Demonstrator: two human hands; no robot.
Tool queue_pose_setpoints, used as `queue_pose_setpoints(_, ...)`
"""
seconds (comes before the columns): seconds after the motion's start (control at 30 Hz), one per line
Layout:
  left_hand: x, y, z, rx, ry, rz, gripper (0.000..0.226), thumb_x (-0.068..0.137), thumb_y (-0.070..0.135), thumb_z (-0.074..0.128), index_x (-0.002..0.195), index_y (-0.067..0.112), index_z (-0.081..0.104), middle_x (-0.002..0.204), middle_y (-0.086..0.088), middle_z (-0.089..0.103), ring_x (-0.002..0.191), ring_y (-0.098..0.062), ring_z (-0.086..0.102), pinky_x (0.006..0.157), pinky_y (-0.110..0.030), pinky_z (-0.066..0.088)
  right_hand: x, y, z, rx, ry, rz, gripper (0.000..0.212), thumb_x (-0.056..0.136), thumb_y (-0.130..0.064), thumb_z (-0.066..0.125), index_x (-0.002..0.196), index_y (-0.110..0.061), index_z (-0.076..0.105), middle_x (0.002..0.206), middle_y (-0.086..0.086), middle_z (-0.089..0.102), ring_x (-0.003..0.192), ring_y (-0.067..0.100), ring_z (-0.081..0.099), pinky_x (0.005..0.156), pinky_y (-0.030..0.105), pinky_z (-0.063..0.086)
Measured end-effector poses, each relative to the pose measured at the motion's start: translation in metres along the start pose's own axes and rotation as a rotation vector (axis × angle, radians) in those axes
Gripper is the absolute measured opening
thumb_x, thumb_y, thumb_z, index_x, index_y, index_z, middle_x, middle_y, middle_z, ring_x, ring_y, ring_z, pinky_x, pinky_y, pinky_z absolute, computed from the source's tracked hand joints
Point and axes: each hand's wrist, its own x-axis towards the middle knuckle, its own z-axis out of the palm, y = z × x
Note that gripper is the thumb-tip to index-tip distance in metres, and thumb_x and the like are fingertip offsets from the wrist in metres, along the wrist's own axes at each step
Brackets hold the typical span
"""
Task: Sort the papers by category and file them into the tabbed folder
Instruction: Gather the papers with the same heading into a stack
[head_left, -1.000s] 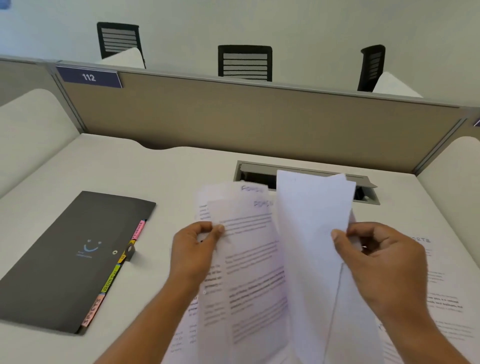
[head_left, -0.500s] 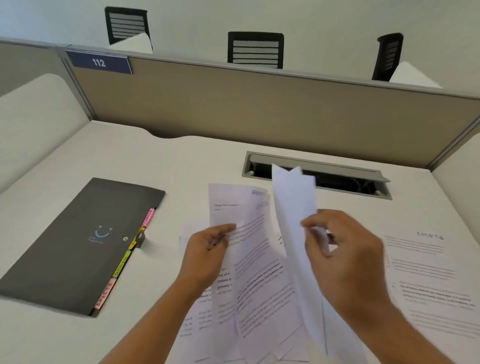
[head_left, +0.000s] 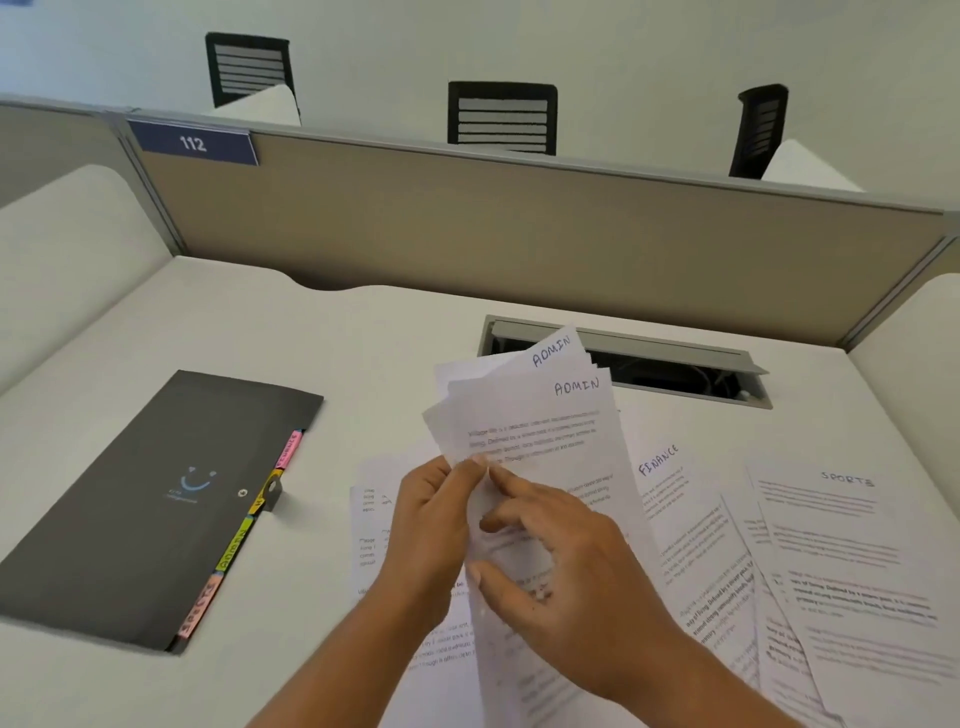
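Head view: my left hand (head_left: 431, 525) pinches the left edge of a sheaf (head_left: 540, 431) of sheets, held tilted up off the desk (head_left: 337, 353), right of the folder (head_left: 156, 499). My right hand (head_left: 566, 566) lies on the sheaf's front with its fingers spread and their tips on the paper. Whether it grips, I cannot tell. The two front sheets each read ADMIN, handwritten at the top.

Under my arms, right of the folder, more printed papers (head_left: 374, 551) lie loose and overlapping. Farther right lies a sheet headed FINANCE (head_left: 670, 499), then one headed SPORTS (head_left: 841, 525).

The folder lies flat and closed, dark grey, with a smile mark on its cover. Coloured tabs (head_left: 234, 551) stick out along its right edge: pink, yellow, green, salmon.

Beyond the folder and to its right, a grey cable slot (head_left: 675, 358) is sunk in the desk. Behind the folder stands a tan partition (head_left: 467, 228) with a blue plate (head_left: 193, 143) marked 112. Three black chair backs (head_left: 503, 117) show over it.
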Motion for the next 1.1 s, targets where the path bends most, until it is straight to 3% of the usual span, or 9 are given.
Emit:
queue_pose_setpoints(0.17, 0.009, 0.003, 0.001, 0.127, 0.045, 0.014, 0.024, 0.099, 0.021, 0.055, 0.09, 0.01, 0.075, 0.09, -0.011, 0.077, 0.082, -0.033, 0.074, 0.075, -0.049, 0.059, -0.002, 0.012, -0.007, 0.2, -0.003, 0.077, 0.035, 0.08, -0.055, 0.067, 0.11, -0.039, 0.063, 0.135, -0.033, 0.052, 0.118, -0.01, 0.052, 0.096, 0.02, 0.049)
queue_pose_setpoints(0.3, 0.012, 0.004, -0.003, 0.243, 0.036, 0.056, 0.02, 0.097, 0.027, 0.056, 0.094, 0.014, 0.071, 0.086, -0.002, 0.077, 0.077, -0.025, 0.075, 0.068, -0.043, 0.062, 0.003, 0.033, -0.018, 0.356, 0.222, 0.183, 0.025, 0.08, -0.04, 0.075, 0.103, -0.039, 0.065, 0.119, -0.031, 0.063, 0.104, -0.001, 0.063, 0.078, 0.019, 0.054)
queue_pose_setpoints(0.37, 0.013, 0.006, -0.007, 0.256, 0.018, 0.064, 0.02, 0.097, 0.027, 0.054, 0.096, 0.015, 0.071, 0.087, -0.001, 0.077, 0.078, -0.023, 0.075, 0.067, -0.042, 0.062, 0.007, 0.052, -0.025, 0.394, 0.339, 0.271, 0.03, 0.077, -0.039, 0.073, 0.105, -0.04, 0.063, 0.115, -0.026, 0.066, 0.104, -0.002, 0.063, 0.081, 0.022, 0.056)
queue_pose_setpoints(0.57, 0.013, 0.019, -0.016, 0.116, -0.098, 0.135, 0.025, 0.087, 0.031, 0.057, 0.098, 0.015, 0.072, 0.096, -0.008, 0.077, 0.086, -0.03, 0.074, 0.07, -0.044, 0.062, 0.011, 0.096, -0.044, 0.364, 0.275, 0.551, 0.088, 0.063, -0.058, 0.072, 0.141, -0.042, 0.036, 0.155, -0.006, 0.036, 0.137, 0.02, 0.042, 0.104, 0.042, 0.043)
queue_pose_setpoints(0.67, 0.014, 0.026, -0.02, -0.038, -0.175, 0.196, 0.024, 0.085, 0.04, 0.066, 0.098, 0.022, 0.075, 0.105, -0.011, 0.074, 0.092, -0.032, 0.072, 0.071, -0.043, 0.061, 0.014, 0.099, -0.054, 0.428, 0.168, 0.516, 0.107, 0.055, -0.073, 0.073, 0.147, -0.045, 0.026, 0.161, -0.01, 0.024, 0.144, 0.021, 0.032, 0.11, 0.049, 0.035)
queue_pose_setpoints(0.73, 0.015, 0.03, -0.02, -0.125, -0.218, 0.235, 0.027, 0.085, 0.041, 0.068, 0.109, 0.03, 0.069, 0.11, -0.008, 0.072, 0.095, -0.03, 0.071, 0.072, -0.044, 0.061, 0.017, 0.101, -0.061, 0.579, 0.063, 0.41, 0.116, 0.049, -0.079, 0.075, 0.148, -0.038, 0.031, 0.157, -0.009, 0.035, 0.142, 0.016, 0.036, 0.111, 0.049, 0.037)
queue_pose_setpoints(0.83, 0.018, 0.036, -0.014, -0.154, -0.177, 0.215, 0.052, 0.093, 0.026, 0.051, 0.14, 0.046, 0.04, 0.111, 0.001, 0.073, 0.095, -0.026, 0.072, 0.075, -0.045, 0.061, 0.02, 0.1, -0.064, 0.803, -0.042, 0.318, 0.092, 0.061, -0.061, 0.082, 0.135, -0.016, 0.052, 0.132, 0.004, 0.064, 0.123, 0.026, 0.06, 0.099, 0.047, 0.051)
queue_pose_setpoints(0.9, 0.021, 0.036, -0.01, -0.162, -0.14, 0.19, 0.058, 0.095, 0.024, 0.048, 0.148, 0.041, 0.031, 0.113, -0.002, 0.073, 0.098, -0.026, 0.071, 0.078, -0.045, 0.061, 0.018, 0.096, -0.06, 0.867, -0.065, 0.331, 0.076, 0.066, -0.047, 0.085, 0.127, -0.009, 0.059, 0.124, 0.011, 0.068, 0.114, 0.03, 0.065, 0.093, 0.044, 0.055)
queue_pose_setpoints(1.1, 0.02, 0.022, -0.02, -0.224, -0.153, -0.161, 0.05, 0.09, 0.045, 0.055, 0.129, 0.014, 0.06, 0.122, -0.016, 0.067, 0.11, -0.038, 0.065, 0.09, -0.059, 0.052, 0.011, 0.081, -0.056, 0.842, 0.263, 0.502, 0.045, 0.071, -0.036, 0.083, 0.101, -0.004, 0.071, 0.096, 0.014, 0.077, 0.085, 0.036, 0.074, 0.069, 0.046, 0.061)
